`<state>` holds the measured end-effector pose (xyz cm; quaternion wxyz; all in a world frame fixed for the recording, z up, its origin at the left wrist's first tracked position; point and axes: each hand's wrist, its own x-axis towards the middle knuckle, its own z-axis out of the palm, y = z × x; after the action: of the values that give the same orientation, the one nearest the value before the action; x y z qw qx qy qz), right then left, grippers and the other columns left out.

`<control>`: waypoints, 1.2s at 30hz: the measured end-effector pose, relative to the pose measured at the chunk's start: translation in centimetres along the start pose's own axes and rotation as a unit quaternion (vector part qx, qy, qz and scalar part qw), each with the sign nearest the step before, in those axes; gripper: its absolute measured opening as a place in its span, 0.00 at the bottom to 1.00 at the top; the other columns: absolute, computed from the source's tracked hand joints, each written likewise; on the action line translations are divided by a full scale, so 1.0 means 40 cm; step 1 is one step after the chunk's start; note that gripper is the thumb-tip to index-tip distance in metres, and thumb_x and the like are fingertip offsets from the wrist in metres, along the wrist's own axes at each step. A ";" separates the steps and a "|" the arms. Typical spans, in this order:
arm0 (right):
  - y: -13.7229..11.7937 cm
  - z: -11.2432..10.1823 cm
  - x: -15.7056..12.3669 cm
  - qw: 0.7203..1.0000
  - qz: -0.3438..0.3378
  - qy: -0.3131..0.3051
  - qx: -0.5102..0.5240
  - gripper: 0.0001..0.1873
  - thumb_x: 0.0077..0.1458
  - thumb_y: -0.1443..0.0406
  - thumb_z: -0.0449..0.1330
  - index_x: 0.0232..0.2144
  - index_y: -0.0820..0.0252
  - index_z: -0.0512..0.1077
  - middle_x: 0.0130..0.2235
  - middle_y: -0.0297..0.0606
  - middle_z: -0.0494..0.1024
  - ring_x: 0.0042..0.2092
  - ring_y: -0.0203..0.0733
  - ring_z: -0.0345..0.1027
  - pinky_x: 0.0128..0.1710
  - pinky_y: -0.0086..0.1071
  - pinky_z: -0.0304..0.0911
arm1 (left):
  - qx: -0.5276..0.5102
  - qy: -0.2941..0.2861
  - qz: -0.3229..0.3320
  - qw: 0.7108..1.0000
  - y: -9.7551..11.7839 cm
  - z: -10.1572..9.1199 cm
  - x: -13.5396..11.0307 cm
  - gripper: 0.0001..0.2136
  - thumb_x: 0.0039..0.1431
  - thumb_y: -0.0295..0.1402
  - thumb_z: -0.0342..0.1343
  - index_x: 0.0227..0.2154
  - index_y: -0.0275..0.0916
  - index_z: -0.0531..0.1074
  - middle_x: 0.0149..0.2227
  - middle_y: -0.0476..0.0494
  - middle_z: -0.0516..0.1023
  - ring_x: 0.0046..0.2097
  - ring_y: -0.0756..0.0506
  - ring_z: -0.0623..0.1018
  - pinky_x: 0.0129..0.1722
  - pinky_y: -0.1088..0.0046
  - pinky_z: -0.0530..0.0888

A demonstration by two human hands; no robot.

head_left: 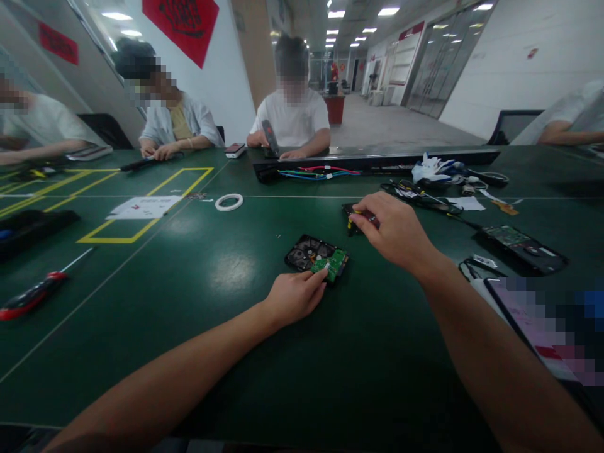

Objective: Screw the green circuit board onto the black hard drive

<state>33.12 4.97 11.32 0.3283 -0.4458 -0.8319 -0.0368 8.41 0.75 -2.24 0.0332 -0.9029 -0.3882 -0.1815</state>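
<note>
A hard drive lies on the green table, its black casing facing up with a green circuit board at its near right corner. My left hand grips that near edge, index finger and thumb over the board. Farther right, my right hand is closed, fingertips pinched together at a small dark box. A small yellow and black piece shows by its fingertips; my fingers hide most of what they hold.
A red and black screwdriver lies at left. Behind the drive is a roll of white tape. Cables, white gloves and another drive-like device lie at right. A long black bar crosses the back; several people sit around.
</note>
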 end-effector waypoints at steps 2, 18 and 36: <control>0.001 0.002 0.001 1.000 0.001 0.005 -0.001 0.04 0.65 0.63 0.58 0.38 0.56 0.71 0.41 0.43 0.78 0.44 0.49 0.70 0.45 0.42 0.63 | -0.001 -0.001 0.000 1.000 0.000 -0.001 0.001 0.20 0.72 0.40 0.44 0.60 0.39 0.70 0.38 0.41 0.82 0.32 0.44 0.81 0.28 0.68 0.76; 0.010 0.007 0.002 1.000 0.014 0.012 -0.003 0.04 0.65 0.63 0.58 0.40 0.56 0.71 0.40 0.42 0.77 0.40 0.48 0.69 0.41 0.40 0.63 | 0.004 -0.020 -0.006 1.000 0.001 -0.007 0.002 0.21 0.73 0.40 0.43 0.61 0.39 0.69 0.40 0.41 0.82 0.34 0.43 0.82 0.28 0.68 0.75; -0.013 0.007 0.019 0.999 -0.024 -0.024 0.004 0.05 0.66 0.63 0.57 0.40 0.56 0.73 0.42 0.42 0.78 0.44 0.48 0.71 0.47 0.42 0.65 | 0.003 -0.023 -0.008 1.000 0.007 -0.014 0.006 0.21 0.72 0.40 0.43 0.60 0.39 0.69 0.40 0.40 0.83 0.34 0.43 0.82 0.29 0.68 0.77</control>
<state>32.29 5.32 11.68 0.3092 -0.4255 -0.8500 -0.0303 8.58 0.61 -1.61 0.0253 -0.9037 -0.3963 -0.1602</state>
